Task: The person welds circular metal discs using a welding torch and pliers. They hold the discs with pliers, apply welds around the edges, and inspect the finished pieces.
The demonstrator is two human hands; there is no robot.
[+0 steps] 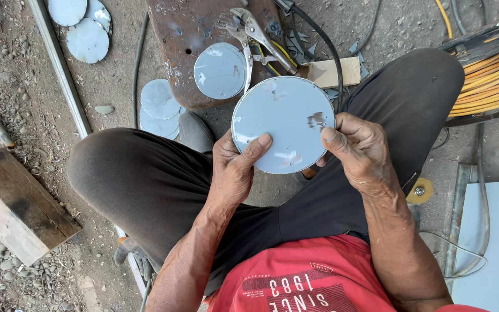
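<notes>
Gripping a round pale-blue metal disc (283, 124) by opposite edges, left hand (235, 167) and right hand (359, 147), above locking pliers (255, 34).

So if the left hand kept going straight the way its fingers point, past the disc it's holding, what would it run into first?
Probably the locking pliers on the rusty steel plate. The left hand points up and slightly right, with its thumb on the round grey disc. Depth is unclear, since the pliers lie lower, on the ground.

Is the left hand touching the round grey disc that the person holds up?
Touching. In the head view, the left hand grips the round grey disc: its thumb lies flat on the disc's face, with no gap visible.
</notes>
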